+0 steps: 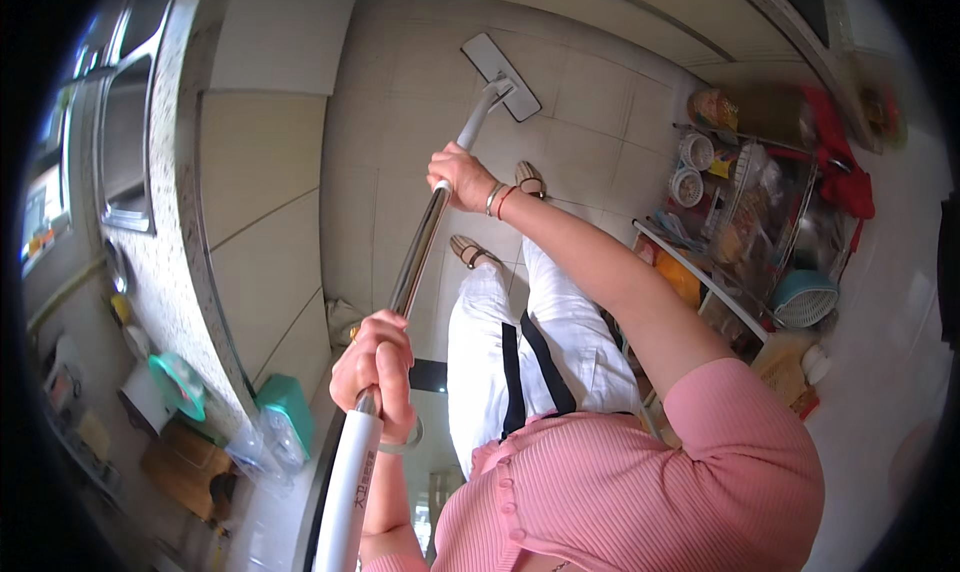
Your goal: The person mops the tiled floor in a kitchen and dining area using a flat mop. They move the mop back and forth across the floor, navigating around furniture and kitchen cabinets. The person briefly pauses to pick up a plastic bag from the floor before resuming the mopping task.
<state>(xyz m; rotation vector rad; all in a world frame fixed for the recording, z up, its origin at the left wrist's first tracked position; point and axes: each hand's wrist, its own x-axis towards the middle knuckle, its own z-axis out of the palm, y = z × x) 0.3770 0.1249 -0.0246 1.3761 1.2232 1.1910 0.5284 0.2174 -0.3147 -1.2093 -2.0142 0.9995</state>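
Observation:
Both of my hands are wrapped round the long handle of a flat mop (416, 262). My left hand (376, 366) grips the metal pole just beyond its white end grip (350, 492). Farther down the pole, my right hand (461, 178) closes on the white lower section, with bracelets at the wrist. The rectangular mop head (502, 78) lies on the tiled floor (420, 62) ahead of my feet, turned at a slant. Its pad underneath is hidden.
Along the left runs a counter with cream cabinets (262, 172) and a sink (128, 142). A teal bin (284, 412) hangs by the counter edge. At the right stands a crowded rack (710, 277) with white baskets (690, 184) and a blue colander (805, 298). Cabinets line the far side.

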